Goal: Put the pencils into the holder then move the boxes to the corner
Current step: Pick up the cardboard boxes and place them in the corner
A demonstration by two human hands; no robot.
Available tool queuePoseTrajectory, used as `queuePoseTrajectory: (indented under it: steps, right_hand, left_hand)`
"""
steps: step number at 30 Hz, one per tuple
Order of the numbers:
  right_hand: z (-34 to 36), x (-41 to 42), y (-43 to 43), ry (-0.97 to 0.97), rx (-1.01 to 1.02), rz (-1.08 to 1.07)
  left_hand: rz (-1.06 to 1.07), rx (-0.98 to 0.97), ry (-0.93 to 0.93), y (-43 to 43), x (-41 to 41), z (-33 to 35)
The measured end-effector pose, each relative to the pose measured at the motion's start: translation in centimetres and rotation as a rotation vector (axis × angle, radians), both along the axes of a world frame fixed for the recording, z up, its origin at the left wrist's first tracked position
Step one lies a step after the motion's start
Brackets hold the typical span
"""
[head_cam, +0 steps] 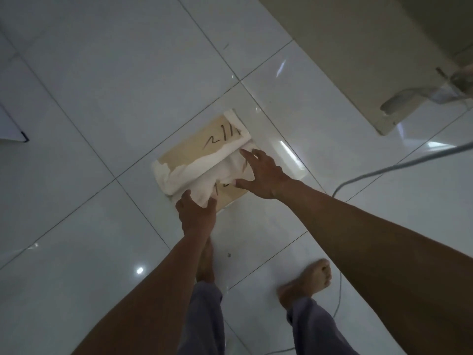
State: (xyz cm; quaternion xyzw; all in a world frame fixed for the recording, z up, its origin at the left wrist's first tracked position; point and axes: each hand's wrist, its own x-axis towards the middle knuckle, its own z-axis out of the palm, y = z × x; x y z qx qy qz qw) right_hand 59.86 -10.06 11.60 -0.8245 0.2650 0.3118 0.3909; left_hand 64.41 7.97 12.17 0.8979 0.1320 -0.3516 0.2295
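**Both hands at the cardboard box, loose wrapping the main hazard**

Cardboard box [204,152] lies flat on white tiled floor [102,85], dark marker strokes on its top, torn white paper wrapping [202,170] draped over its near half. No pencils or holder in view; judged to be the box-moving part of the task.

Left hand [195,213] at the box's near corner, thumb and fingers curled onto the wrapping there, a partial pinch, not clearly on cardboard. Right hand [263,175] over the box's near-right side, fingers spread, open, resting on or just above the paper; contact cannot be told.

Risks, as judgement:
- Grip on paper alone: a lift may tear or slide the wrapping, and the box stays or drops
- Glossy tile: a push may send the box skating or turning off line
- Grey cable [399,163] runs right of the box and trails near the right bare foot [307,280]; snag or trip if stepping that way
- Pale furniture panel [332,47] beyond the box, to the right; may block a carry

Corner not identifiable
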Motion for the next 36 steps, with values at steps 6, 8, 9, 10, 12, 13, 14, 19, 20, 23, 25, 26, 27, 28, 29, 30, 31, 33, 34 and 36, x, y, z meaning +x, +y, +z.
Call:
queuePoseTrajectory:
  steps: [6,8,9,10,12,13,14,19,20,23,25,26,27,28,29,30,31,33,34,36]
  right_hand:
    - [-6.4,1.6,0.1,-0.032,-0.113,-0.004]
    - [-8.1,1.8,0.1,-0.016,-0.143,-0.008]
    - [-8.9,1.9,0.1,-0.003,-0.147,-0.007]
    - [-9.6,1.8,0.1,0.012,-0.152,-0.003]
    - [-10.7,1.6,0.1,0.039,-0.163,0.004]
    - [-11.1,1.5,0.2,0.049,-0.165,0.000]
    - [-11.4,1.3,0.3,0.051,-0.168,-0.005]
    - [-12.1,0.9,0.9,0.007,-0.251,0.013]
    - [-12.1,0.9,1.0,0.005,-0.252,0.011]
    - [-12.1,0.6,1.3,0.015,-0.248,0.000]
    - [-12.1,0.2,1.8,0.024,-0.250,-0.006]
    - [-12.1,-0.1,2.0,0.025,-0.256,-0.007]
    - [-12.1,-0.4,2.1,0.026,-0.258,-0.014]
    - [-12.1,-0.7,2.2,0.028,-0.248,-0.031]
    - [-12.0,-1.0,2.2,0.032,-0.226,-0.055]
    - [-12.0,-1.2,2.1,0.041,-0.201,-0.077]
    - [-11.8,-1.3,2.0,0.051,-0.177,-0.103]
    - [-11.1,-1.6,1.6,0.061,-0.143,-0.168]
    - [-10.6,-1.6,1.3,0.064,-0.138,-0.197]
    - [-9.7,-1.6,0.8,0.071,-0.143,-0.242]
  left_hand:
    - [0.174,0.057,0.002,-0.1,0.8,-5.4]
    - [0.259,0.079,0.023,-0.1,1.0,-6.9]
    - [0.288,0.094,0.028,-0.1,1.2,-7.5]
    - [0.301,0.115,0.033,-0.1,1.3,-8.0]
    - [0.301,0.167,0.034,-0.3,1.4,-8.9]
    - [0.314,0.184,0.035,-0.3,1.4,-9.3]
    - [0.331,0.189,0.038,-0.3,1.5,-9.7]
    - [0.321,0.184,-0.016,0.5,1.8,-11.2]
    - [0.309,0.181,-0.036,0.8,2.0,-11.3]
    - [0.245,0.167,-0.095,1.7,2.8,-11.6]
    - [0.174,0.154,-0.111,2.2,3.6,-11.6]
    - [0.134,0.148,-0.116,2.4,4.1,-11.4]
    - [0.097,0.142,-0.125,2.4,4.6,-11.3]
    - [0.062,0.138,-0.138,2.3,5.0,-11.0]
    - [0.029,0.132,-0.155,2.3,5.5,-10.7]
    - [0.005,0.121,-0.172,2.2,6.1,-10.4]
    - [-0.022,0.113,-0.184,2.1,6.6,-10.0]
    - [-0.093,0.117,-0.209,1.6,7.4,-9.0]
    - [-0.116,0.116,-0.213,1.3,7.8,-8.5]
    - [-0.101,0.080,-0.200,0.7,8.4,-7.6]
